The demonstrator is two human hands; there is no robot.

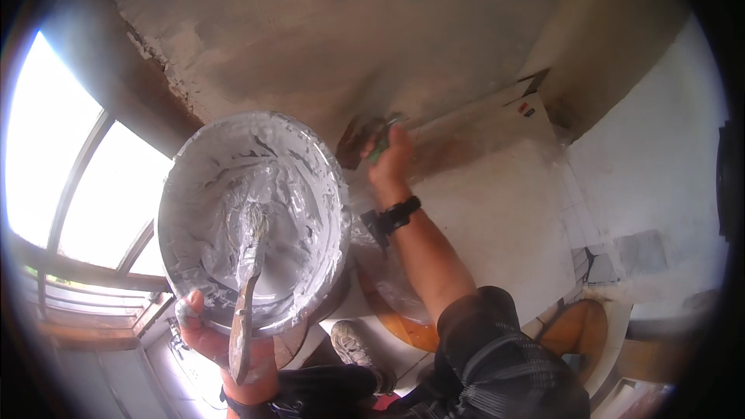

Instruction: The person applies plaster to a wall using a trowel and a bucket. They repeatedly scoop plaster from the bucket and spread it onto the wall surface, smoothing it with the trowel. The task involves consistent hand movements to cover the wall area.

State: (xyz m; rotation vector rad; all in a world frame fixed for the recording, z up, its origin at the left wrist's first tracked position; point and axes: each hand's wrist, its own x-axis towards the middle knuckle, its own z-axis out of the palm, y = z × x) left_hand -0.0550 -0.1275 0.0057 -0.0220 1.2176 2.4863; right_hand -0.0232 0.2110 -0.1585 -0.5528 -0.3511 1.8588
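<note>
My left hand point(203, 334) holds a round bucket point(167, 225) from below, with the thumb up against its rim. Wet grey-white filler paste point(283, 256) coats the inside, and some is smeared on my thumb. A flat brush point(247, 279) leans in the bucket, bristles in the paste, its wooden handle lying out over the rim above my left wrist. My right hand point(392, 161) is closed round a green-handled putty knife point(378, 147). Its blade is blurred and lies close to the brownish plastered surface point(349, 39); whether it touches cannot be made out.
A bright window point(101, 178) is at the left. Beyond my right forearm spreads a pale flat panel point(497, 202). Below lie a round wooden top point(574, 334) and another orange-brown wooden piece point(400, 314). My shoe point(353, 344) shows on the pale floor. A white wall point(652, 163) stands at right.
</note>
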